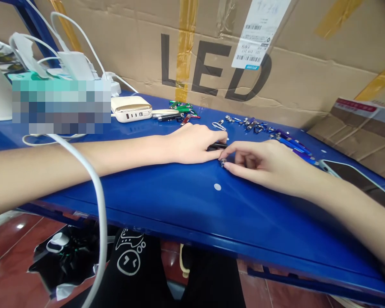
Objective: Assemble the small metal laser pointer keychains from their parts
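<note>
My left hand (195, 143) rests low over the blue table, its fingers closed around a slim black tube (216, 146) that shows partly between thumb and forefinger. Close against it, my right hand (263, 160) pinches a small shiny metal piece (223, 162) between thumb and forefinger, just above the table surface. The two hands' fingertips nearly meet; whether the tube and the metal piece are joined is hidden. Behind my left hand lies a silver clip (218, 125). Blue slim tubes (293, 143) lie behind my right hand.
Small blue and metal clip parts (253, 124) spread along the back. Green and black tubes (179, 110) lie beside a white power bank (131, 109). A phone (359, 179) is at right. A white cable (98, 192) hangs over the front left edge. A cardboard box (131, 51) stands behind.
</note>
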{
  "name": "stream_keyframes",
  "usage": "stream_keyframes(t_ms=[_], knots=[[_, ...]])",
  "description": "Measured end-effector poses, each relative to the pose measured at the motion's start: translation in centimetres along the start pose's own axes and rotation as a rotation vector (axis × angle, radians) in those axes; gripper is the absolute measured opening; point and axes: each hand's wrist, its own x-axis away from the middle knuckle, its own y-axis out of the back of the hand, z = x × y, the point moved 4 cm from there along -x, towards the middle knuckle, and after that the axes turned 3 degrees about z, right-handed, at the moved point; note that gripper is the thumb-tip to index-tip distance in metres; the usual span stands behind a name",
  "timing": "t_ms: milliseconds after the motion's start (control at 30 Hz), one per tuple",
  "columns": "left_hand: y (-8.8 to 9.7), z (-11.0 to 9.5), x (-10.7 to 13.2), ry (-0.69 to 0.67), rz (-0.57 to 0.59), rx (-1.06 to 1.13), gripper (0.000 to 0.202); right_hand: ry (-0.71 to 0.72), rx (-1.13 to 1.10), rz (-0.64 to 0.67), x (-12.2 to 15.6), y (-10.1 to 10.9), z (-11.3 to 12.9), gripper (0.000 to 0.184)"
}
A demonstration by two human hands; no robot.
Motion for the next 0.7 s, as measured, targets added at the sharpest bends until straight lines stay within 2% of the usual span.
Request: stream_keyframes(t_ms=[700], knots=[[0.15, -0.11, -0.04, -0.005, 0.002, -0.044, 0.039, 0.041, 0.044, -0.040, 0.08, 0.28, 0.07, 0.024]])
